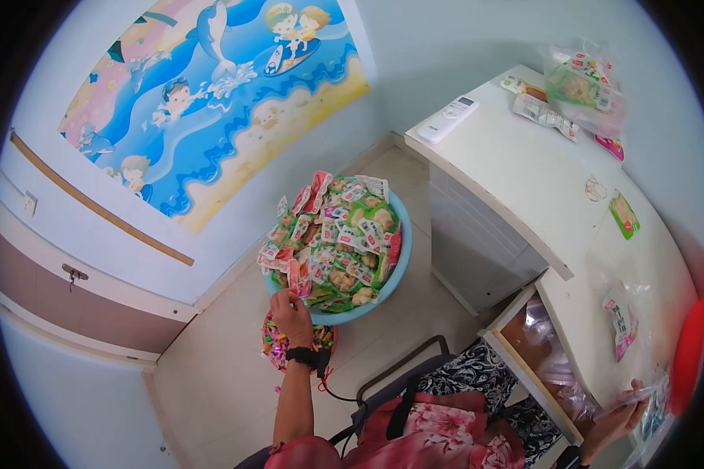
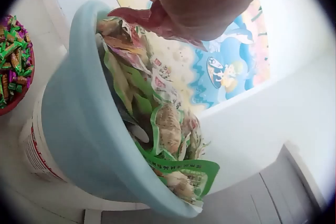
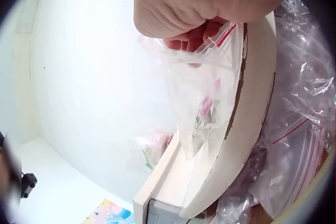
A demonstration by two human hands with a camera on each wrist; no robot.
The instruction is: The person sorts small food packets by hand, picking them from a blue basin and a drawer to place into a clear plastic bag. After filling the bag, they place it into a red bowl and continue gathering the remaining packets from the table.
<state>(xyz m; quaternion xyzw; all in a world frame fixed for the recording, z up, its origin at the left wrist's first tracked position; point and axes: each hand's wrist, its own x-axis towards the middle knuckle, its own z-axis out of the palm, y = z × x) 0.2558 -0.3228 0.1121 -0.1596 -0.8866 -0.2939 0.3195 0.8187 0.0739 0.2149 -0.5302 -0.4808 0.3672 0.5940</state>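
My left hand [image 1: 291, 316] is at the near rim of a light blue basin [image 1: 403, 258] heaped with snack packets [image 1: 344, 250] in green, white and red. In the left wrist view, its fingers pinch a reddish snack packet [image 2: 134, 18] over the basin's edge. My right hand [image 1: 624, 414] is at the desk's near right edge. It grips the top of a clear zip bag [image 3: 197, 87] with a red strip along its mouth. A pink and white packet [image 1: 622, 324] shows through clear plastic on the desk.
An open drawer [image 1: 536, 375] holds more clear bags. On the white desk [image 1: 516, 180] lie a remote control [image 1: 448, 119], a green packet [image 1: 624, 215] and a filled plastic bag [image 1: 587, 86]. A red bowl of wrapped candies [image 1: 278, 344] stands beside the basin. A red object [image 1: 692, 356] borders the desk.
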